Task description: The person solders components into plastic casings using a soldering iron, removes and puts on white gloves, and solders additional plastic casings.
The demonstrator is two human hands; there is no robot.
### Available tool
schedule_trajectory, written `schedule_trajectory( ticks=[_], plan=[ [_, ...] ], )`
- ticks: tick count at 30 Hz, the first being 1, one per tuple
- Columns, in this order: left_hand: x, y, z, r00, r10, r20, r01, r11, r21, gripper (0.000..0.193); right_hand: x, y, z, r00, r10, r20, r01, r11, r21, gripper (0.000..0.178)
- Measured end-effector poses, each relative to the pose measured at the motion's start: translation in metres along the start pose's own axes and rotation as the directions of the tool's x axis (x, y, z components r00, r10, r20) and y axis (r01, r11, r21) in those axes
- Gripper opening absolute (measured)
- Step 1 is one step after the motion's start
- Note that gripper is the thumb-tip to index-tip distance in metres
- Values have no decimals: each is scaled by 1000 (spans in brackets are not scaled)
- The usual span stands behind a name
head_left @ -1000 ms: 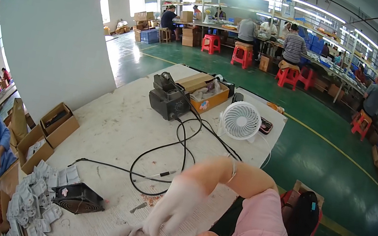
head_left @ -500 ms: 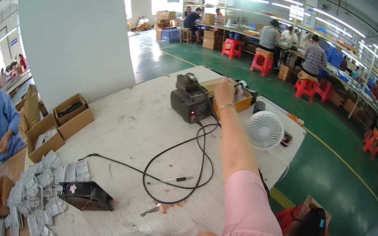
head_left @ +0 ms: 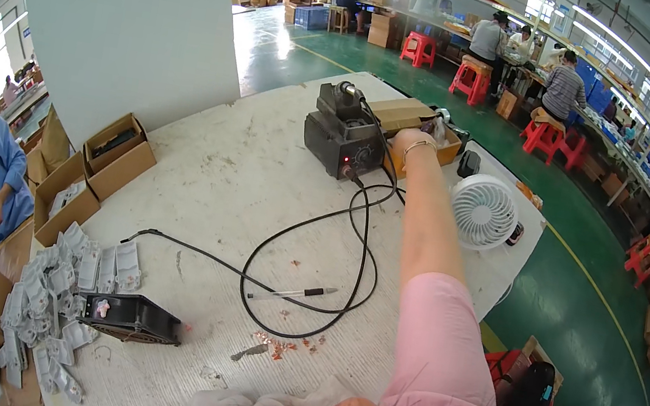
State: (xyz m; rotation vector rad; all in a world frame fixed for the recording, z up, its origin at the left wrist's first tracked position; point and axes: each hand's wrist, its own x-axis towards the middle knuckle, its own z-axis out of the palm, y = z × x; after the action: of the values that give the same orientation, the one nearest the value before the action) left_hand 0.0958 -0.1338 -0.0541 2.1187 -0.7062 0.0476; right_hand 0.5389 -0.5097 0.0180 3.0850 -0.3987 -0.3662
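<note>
**Arm stretched way out to the box behind the soldering unit**

Right hand (head_left: 411, 142) is at full reach, sitting at the open brown cardboard box (head_left: 420, 124) just beside the dark boxy soldering station (head_left: 341, 141) at the far end of the white worktable (head_left: 233, 188). Fingers are curled over the box edge, but I can't tell whether they've got hold of anything. Small white desk fan (head_left: 484, 212) stands just right of the forearm. Black cable (head_left: 312, 227) loops across the table. Left hand isn't in view.
</note>
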Motion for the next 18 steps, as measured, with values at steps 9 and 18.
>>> schedule_trajectory(
  ticks=[9, 18],
  plan=[
    [-2, 3, -1, 1000, -4, -3, 4, 1000, -4, 15, 25, 6, 21, 916, -20, -401, 58, 995, 84, 32],
    [-14, 15, -5, 999, -29, -27, 29, 999, -23, 16, 40, 17, 14, 965, 195, -175, -202, 979, -23, 35]
  ],
)
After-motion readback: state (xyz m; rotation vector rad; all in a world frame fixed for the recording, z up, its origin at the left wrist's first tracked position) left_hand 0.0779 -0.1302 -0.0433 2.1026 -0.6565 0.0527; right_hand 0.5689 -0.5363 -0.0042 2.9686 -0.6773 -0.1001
